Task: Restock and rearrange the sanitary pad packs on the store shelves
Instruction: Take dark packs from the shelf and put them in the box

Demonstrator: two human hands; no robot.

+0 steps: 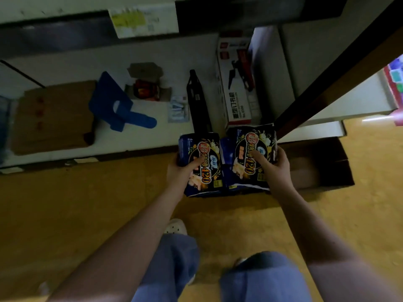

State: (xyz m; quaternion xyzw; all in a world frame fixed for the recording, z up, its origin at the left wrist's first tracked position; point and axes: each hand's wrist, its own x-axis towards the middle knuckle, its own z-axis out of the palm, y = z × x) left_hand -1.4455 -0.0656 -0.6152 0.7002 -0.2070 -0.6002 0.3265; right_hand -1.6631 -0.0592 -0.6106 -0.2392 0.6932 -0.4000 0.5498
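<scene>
The left hand grips the left pad pack and the right hand grips the right pad pack, fingers clamped on each. Both are held side by side before the low shelf, by a cardboard box.

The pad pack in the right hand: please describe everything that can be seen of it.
The pack is a soft, glossy plastic wrapper, dark blue-black, printed with pale flowers, a round red badge and a large "420". Its front faces up at the camera, slightly tilted, just before the edge of the low shelf. The right hand grips its right side, with the thumb across the front. It looks sealed and full.
</scene>
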